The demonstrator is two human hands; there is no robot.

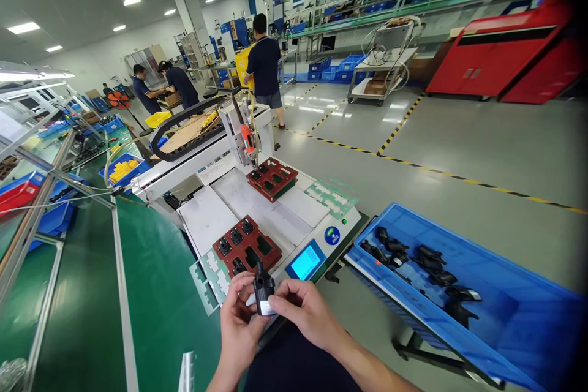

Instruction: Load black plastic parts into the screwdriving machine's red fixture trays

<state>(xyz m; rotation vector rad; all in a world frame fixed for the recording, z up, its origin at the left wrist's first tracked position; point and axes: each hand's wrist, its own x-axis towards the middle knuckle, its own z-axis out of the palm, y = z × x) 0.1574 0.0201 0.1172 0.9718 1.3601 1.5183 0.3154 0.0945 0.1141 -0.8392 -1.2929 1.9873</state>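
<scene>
My left hand (236, 318) and my right hand (303, 312) together hold a small black plastic pump housing (264, 288) with a white label (266, 308) on its lower side. The left fingers wrap it from below and behind, and the right thumb and finger pinch it from the side. Just beyond my hands, a red fixture plate (247, 247) with black sockets lies on the white bench of a desktop screwdriving machine (220, 208). A second red fixture plate (272, 179) sits farther back under an orange-bodied electric screwdriver (248, 138).
A tilted blue bin (390, 294) holding several black parts stands to my right. A blue-screened control panel (305, 260) lies near my hands. Green-topped workbenches (156, 294) run along the left. Co-workers (264, 64) stand farther back, near shelving and red cabinets (500, 55).
</scene>
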